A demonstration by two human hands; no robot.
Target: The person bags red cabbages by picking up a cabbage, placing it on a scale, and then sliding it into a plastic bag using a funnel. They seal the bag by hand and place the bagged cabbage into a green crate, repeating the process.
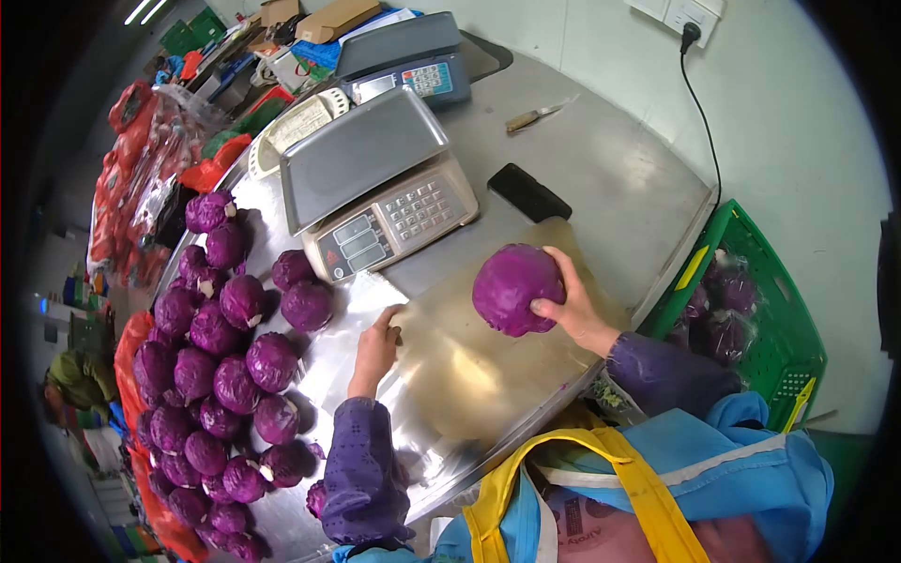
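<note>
A metal tabletop (619, 174) stretches towards a pale wall (601, 42), with blue cloth (723, 479) and a yellow strap (624, 460) at its near edge. The left hand (377, 352) is by the edge of a tan mat (422, 352), just short of a shiny sheet (364, 298); its fingers are curled, with nothing visible in them, and I cannot tell whether their tips meet. The right hand (577, 311) has its fingers and thumb clamped on one side of a cabbage (507, 289), which is over the mat; whether it rests there is unclear. That one-sided hold on a round, smooth head could let it slip or roll, perhaps against the phone (530, 192) just beyond.

To the left, loose cabbages (194, 373) crowd close together; a nudge from the left sleeve (364, 464) could start some rolling. To the right, a green crate (779, 305) holds wrapped cabbages (732, 286). Farther off are a scale (371, 169), a knife (533, 116), whose exposed blade could cut a careless reach, and a second scale (404, 56).
</note>
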